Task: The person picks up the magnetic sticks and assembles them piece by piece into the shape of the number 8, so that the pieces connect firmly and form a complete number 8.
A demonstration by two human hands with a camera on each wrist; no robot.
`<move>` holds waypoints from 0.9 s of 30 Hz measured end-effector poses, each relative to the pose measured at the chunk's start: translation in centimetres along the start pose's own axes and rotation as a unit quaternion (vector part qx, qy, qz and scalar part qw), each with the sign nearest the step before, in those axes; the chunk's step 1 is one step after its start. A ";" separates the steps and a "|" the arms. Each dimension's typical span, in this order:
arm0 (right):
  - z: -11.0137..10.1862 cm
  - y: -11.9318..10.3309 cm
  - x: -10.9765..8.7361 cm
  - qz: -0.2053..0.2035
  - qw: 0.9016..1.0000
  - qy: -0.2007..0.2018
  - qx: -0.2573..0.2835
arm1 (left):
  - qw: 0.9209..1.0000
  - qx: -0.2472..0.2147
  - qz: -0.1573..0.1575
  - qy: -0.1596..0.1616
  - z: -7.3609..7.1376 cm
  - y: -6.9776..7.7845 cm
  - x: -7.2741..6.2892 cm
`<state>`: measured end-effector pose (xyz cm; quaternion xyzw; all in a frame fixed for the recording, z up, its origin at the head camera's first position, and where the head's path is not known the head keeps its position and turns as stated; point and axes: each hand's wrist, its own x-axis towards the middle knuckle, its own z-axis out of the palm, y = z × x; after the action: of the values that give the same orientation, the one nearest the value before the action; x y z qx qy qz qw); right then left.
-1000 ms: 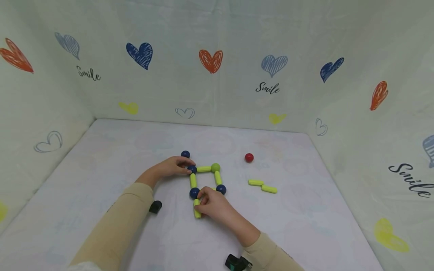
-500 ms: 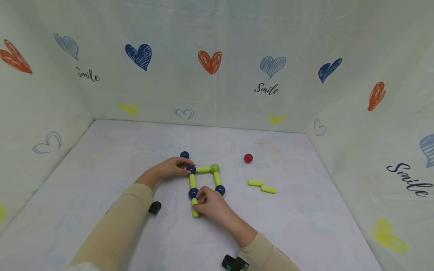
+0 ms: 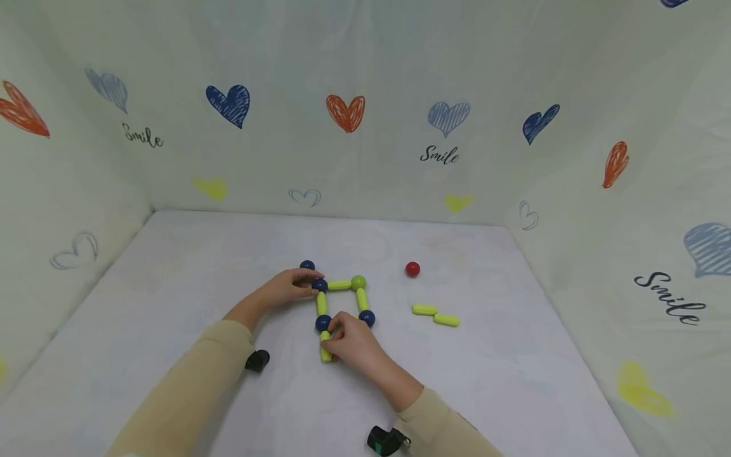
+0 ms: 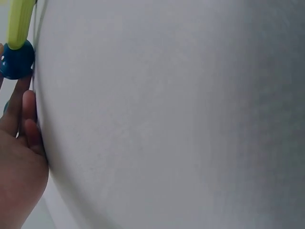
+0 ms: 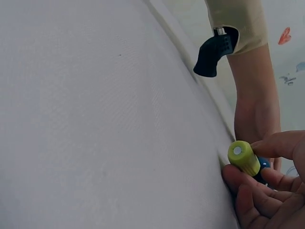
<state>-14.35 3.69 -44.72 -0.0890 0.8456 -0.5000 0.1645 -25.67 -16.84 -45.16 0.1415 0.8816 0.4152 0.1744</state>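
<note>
In the head view, yellow-green magnetic rods and balls form a square on the table. My left hand (image 3: 288,287) pinches the dark blue ball (image 3: 320,285) at its far left corner between thumb and fingers. A green ball (image 3: 358,282) marks the far right corner, and a blue ball (image 3: 367,318) the near right one. My right hand (image 3: 356,341) pinches a yellow-green rod (image 3: 325,353), whose far end meets the near left blue ball (image 3: 323,323). In the right wrist view that rod (image 5: 244,157) shows its pale round end. The square's near side is mostly hidden behind my right hand.
Beyond my left hand lies another blue ball (image 3: 307,265). To the right of the square are a red ball (image 3: 412,269) and two loose yellow-green rods, one nearer the square (image 3: 424,310) and one farther right (image 3: 447,320). Printed cloth walls stand around the table.
The rod in my right hand has moved left and swung into line with the near left blue ball, its end now at the ball. My left hand keeps its hold. The head view has shifted slightly.
</note>
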 end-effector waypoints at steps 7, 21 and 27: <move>0.0 -0.1 0.9 0.019 1.000 0.012 -0.001 | 1.000 -0.008 -0.008 0.011 0.0 0.3 -0.5; -0.5 -0.6 3.1 0.018 0.999 0.027 0.000 | 1.000 -0.016 -0.005 0.015 -0.7 -0.1 -0.9; -0.9 -0.4 4.3 0.010 0.999 0.039 -0.010 | 0.999 -0.019 -0.001 0.034 -1.3 0.3 -1.3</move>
<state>-18.68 2.87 -44.79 -0.0628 0.8570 -0.4934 0.1352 -25.07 -18.05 -43.86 0.1234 0.8791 0.4362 0.1475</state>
